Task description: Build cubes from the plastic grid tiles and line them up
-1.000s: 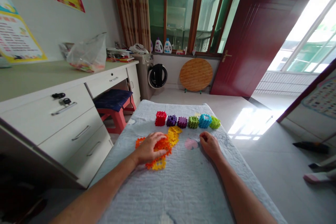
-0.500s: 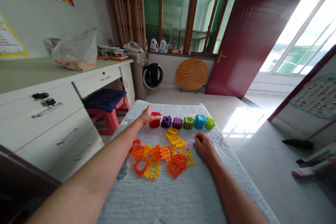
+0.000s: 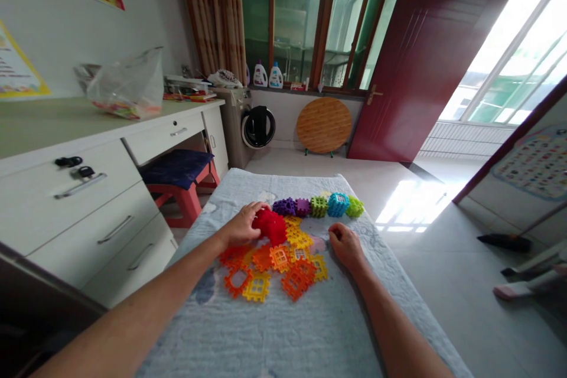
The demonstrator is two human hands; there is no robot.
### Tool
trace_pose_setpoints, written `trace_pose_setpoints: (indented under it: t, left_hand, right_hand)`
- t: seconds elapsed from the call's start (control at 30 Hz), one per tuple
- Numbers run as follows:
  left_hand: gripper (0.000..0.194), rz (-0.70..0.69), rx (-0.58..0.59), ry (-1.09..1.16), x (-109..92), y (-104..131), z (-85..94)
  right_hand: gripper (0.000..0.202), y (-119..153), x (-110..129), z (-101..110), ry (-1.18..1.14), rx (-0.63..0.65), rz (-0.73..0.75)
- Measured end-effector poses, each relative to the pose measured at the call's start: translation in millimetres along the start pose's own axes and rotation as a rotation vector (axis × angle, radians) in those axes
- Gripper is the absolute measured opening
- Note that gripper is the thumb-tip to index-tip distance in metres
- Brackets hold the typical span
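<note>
My left hand (image 3: 243,224) is closed around the left side of a stack of red interlocking plastic blocks (image 3: 271,226), which looks slightly blurred. The stack stands beside yellow blocks (image 3: 297,237) and above orange pieces (image 3: 280,258) spread on the cloth. My right hand (image 3: 346,243) rests on the cloth in a loose fist, with nothing visible in it. Along the far side runs a row of stacks: dark purple blocks (image 3: 283,207), purple blocks (image 3: 303,207), green blocks (image 3: 318,207), blue blocks (image 3: 338,205) and light green blocks (image 3: 355,207).
A pale blue cloth (image 3: 266,336) covers the table. On the left are a white desk (image 3: 146,130) with drawers and a red stool (image 3: 186,195) with a dark cushion. A washing machine (image 3: 234,124), a round wooden tabletop (image 3: 324,124) and a red door (image 3: 411,59) stand beyond.
My left hand has drawn the red stack out of the row, toward me and to the right, beside the yellow blocks. The dark purple stack looks spread a little wider. My right hand stays put.
</note>
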State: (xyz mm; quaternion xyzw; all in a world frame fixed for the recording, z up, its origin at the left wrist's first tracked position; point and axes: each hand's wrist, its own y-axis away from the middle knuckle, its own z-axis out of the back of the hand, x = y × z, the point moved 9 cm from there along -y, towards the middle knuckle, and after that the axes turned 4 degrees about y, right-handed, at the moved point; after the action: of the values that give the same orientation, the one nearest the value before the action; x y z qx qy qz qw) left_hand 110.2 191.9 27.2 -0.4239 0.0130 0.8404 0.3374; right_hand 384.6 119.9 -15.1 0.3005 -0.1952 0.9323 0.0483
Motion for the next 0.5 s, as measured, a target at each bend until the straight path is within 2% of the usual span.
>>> trace_pose_setpoints:
  t: [0.07,0.13,0.23,0.3,0.37,0.4,0.43,0.5]
  left_hand:
    - [0.056,-0.047,0.057,-0.054,-26.0,14.8,-5.4]
    - [0.065,-0.134,0.186,-0.057,-56.3,26.7,-18.9]
    - [0.067,-0.156,0.253,0.069,-81.8,23.3,-28.4]
    - [0.056,-0.110,0.164,0.139,-78.6,1.3,-23.2]
    - [0.049,-0.052,0.002,0.082,-63.1,-30.0,-12.2]
    - [0.053,0.004,-0.039,0.001,-51.2,-46.3,-10.8]
    - [0.059,0.087,-0.047,-0.102,-36.6,-61.6,-12.3]
    - [0.073,0.230,0.032,-0.230,-9.7,-86.0,-24.5]
  right_hand:
    - [0.017,0.4,1.6,0.6,0.005,0.004,0.004]
    - [0.017,0.7,3.1,0.7,0.010,0.014,0.006]
    - [0.017,0.9,4.1,1.0,0.008,0.020,0.000]
    - [0.017,0.9,3.7,1.1,0.005,0.015,-0.006]
    - [0.017,0.6,2.5,0.4,0.005,0.016,-0.011]
    - [0.017,0.4,1.7,-0.2,0.005,0.017,-0.012]
    - [0.016,0.1,0.8,-0.8,0.007,0.018,-0.013]
    - [0.016,-0.4,-1.2,-1.9,0.014,0.019,-0.015]
